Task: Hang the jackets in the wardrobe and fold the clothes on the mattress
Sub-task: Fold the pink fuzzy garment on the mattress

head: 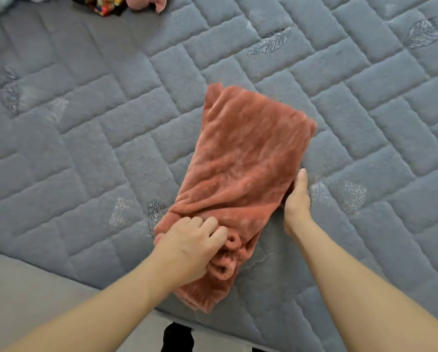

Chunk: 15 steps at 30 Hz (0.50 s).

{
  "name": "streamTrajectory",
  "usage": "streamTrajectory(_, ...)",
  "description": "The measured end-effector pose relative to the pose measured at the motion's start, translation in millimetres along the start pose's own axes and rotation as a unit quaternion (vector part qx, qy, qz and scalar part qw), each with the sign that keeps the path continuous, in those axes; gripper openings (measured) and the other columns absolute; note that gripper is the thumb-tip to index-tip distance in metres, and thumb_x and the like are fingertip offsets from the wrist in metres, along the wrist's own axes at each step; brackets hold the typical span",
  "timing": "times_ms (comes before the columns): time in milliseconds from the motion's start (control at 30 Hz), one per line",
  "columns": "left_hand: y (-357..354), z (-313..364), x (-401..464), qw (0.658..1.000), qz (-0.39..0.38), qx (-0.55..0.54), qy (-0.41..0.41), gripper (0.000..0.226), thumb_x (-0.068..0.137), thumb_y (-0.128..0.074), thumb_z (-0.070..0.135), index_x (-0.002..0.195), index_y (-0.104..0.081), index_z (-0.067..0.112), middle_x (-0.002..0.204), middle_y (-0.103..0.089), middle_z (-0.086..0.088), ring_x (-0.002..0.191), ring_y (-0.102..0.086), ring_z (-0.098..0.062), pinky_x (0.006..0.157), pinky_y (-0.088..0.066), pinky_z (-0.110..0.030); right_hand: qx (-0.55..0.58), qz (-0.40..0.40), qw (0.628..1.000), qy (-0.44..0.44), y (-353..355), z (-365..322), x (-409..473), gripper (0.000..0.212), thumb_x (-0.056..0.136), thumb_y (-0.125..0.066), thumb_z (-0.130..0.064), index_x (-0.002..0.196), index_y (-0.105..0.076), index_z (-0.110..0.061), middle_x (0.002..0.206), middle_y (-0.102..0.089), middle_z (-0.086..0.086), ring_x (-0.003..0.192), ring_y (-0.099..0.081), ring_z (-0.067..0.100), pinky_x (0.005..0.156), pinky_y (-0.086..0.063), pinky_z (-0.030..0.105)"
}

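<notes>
Both hands work at the near end of a folded rust-pink fleece garment [245, 158] lying on the grey quilted mattress [86, 123], and they sit apart, one at each side of the cloth. On the left, a bare forearm comes up from the lower left corner at a slant, and the left hand [187, 247] lies knuckles-up on the garment's near left corner, its fingers curled down into the fleece and bunching it just beside two small rolled cuffs [228, 255] that poke out from under the palm. The garment itself stretches away from the person as a long, roughly rectangular fold, tilted a little to the right, with its far end well up the mattress and its near edge close to the mattress border. On the right, the other forearm rises from the lower right corner, and the right hand [297, 199] stands on edge against the garment's right side, thumb straight and pointing away along the fold; its fingers are tucked out of sight under or behind the fleece, so how they grip cannot be told. At the top left edge lie a pink cloth [149, 2] and a dark multicoloured cloth [103, 5], well apart from the hands
</notes>
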<state>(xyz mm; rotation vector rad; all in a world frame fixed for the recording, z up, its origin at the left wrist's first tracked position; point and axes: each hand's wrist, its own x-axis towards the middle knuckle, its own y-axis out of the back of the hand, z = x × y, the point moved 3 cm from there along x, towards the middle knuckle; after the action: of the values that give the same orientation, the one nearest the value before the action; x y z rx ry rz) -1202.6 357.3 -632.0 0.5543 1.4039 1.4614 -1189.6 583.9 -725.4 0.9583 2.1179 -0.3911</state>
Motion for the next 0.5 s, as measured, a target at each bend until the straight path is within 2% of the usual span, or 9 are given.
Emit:
streamTrajectory(67,-19.5,12.0,-23.9,0.993,-0.114,-0.009,-0.007,0.044,0.060,-0.070,0.027,0.099,-0.051,0.022,0.089,-0.057,-0.001,0.066,-0.060,-0.027,0.053,-0.039,-0.035,-0.024,-0.036,0.999,-0.010,-8.2,13.5,-14.2,0.065,0.093,-0.048,-0.064,0.138,-0.048,-0.017,0.137,-0.056,-0.002,0.120,-0.055,0.013,0.103,-0.043,0.034)
streamTrajectory(133,-30.5,11.1,-40.1,0.973,-0.202,-0.110,0.003,0.033,0.076,-0.060,0.041,0.101,-0.044,0.027,0.100,-0.059,0.001,0.086,-0.063,-0.028,0.065,-0.046,-0.037,-0.086,-0.018,0.996,-0.001,-15.1,26.9,-28.9,0.059,0.087,-0.067,-0.051,0.127,-0.042,-0.016,0.133,-0.055,0.002,0.116,-0.055,0.017,0.099,-0.045,0.035)
streamTrajectory(200,-24.5,-2.7,-38.7,0.977,-0.112,-0.178,0.021,0.024,0.078,-0.055,0.048,0.089,-0.045,0.028,0.090,-0.058,0.003,0.086,-0.058,-0.024,0.071,-0.047,-0.037,-0.103,-0.012,0.995,-0.008,-23.8,42.3,-41.4,0.055,0.081,-0.077,-0.039,0.117,-0.039,-0.020,0.126,-0.056,0.003,0.113,-0.057,0.020,0.103,-0.046,0.040)
streamTrajectory(267,-17.5,-35.0,-26.0,0.964,0.082,-0.191,0.168,0.028,0.079,-0.056,0.048,0.089,-0.054,0.022,0.089,-0.055,0.001,0.086,-0.052,-0.023,0.078,-0.047,-0.041,-0.107,-0.001,0.994,-0.013,-29.3,53.4,-47.5,0.060,0.076,-0.083,-0.035,0.114,-0.037,-0.023,0.121,-0.057,0.001,0.110,-0.058,0.019,0.102,-0.046,0.039)
streamTrajectory(333,-17.9,-73.8,-14.7,0.853,0.134,-0.297,0.408,0.048,0.083,-0.059,0.058,0.112,-0.057,0.020,0.111,-0.055,-0.004,0.106,-0.051,-0.027,0.095,-0.044,-0.044,-0.094,0.011,0.995,-0.028,-31.5,54.9,-44.1,0.066,0.070,-0.086,-0.038,0.114,-0.041,-0.022,0.118,-0.059,-0.001,0.105,-0.059,0.018,0.098,-0.048,0.037)
streamTrajectory(367,-28.8,-84.6,-10.7,0.780,0.078,-0.375,0.494,0.064,0.081,-0.061,0.065,0.125,-0.054,0.019,0.125,-0.053,-0.007,0.118,-0.049,-0.029,0.103,-0.041,-0.045,-0.072,0.015,0.996,-0.051,-31.7,53.1,-40.5,0.067,0.068,-0.088,-0.040,0.115,-0.045,-0.018,0.114,-0.061,-0.001,0.102,-0.061,0.018,0.095,-0.049,0.038)
streamTrajectory(400,-40.4,-89.4,-4.8,0.744,-0.002,-0.421,0.519,0.075,0.078,-0.062,0.070,0.131,-0.052,0.018,0.133,-0.051,-0.010,0.124,-0.048,-0.030,0.107,-0.039,-0.045,-0.048,0.013,0.996,-0.075,-32.4,48.9,-36.4,0.067,0.067,-0.089,-0.039,0.115,-0.050,-0.015,0.111,-0.064,0.001,0.099,-0.063,0.019,0.092,-0.051,0.038)
streamTrajectory(467,-51.9,-88.3,5.9,0.742,-0.119,-0.457,0.476,0.066,0.072,-0.063,0.068,0.118,-0.065,0.020,0.124,-0.061,-0.009,0.116,-0.057,-0.031,0.102,-0.047,-0.043,-0.040,-0.002,0.997,-0.069,-33.5,33.4,-27.5,0.051,0.069,-0.088,-0.028,0.106,-0.057,-0.013,0.105,-0.069,0.006,0.091,-0.067,0.019,0.082,-0.055,0.036)
streamTrajectory(500,-52.3,-87.8,10.4,0.738,-0.120,-0.489,0.449,0.054,0.069,-0.064,0.060,0.104,-0.072,0.019,0.111,-0.069,-0.009,0.106,-0.064,-0.031,0.095,-0.052,-0.043,-0.045,-0.001,0.998,-0.040,-33.1,22.9,-23.0,0.042,0.071,-0.087,-0.022,0.101,-0.059,-0.014,0.104,-0.070,0.007,0.088,-0.068,0.018,0.075,-0.056,0.033)
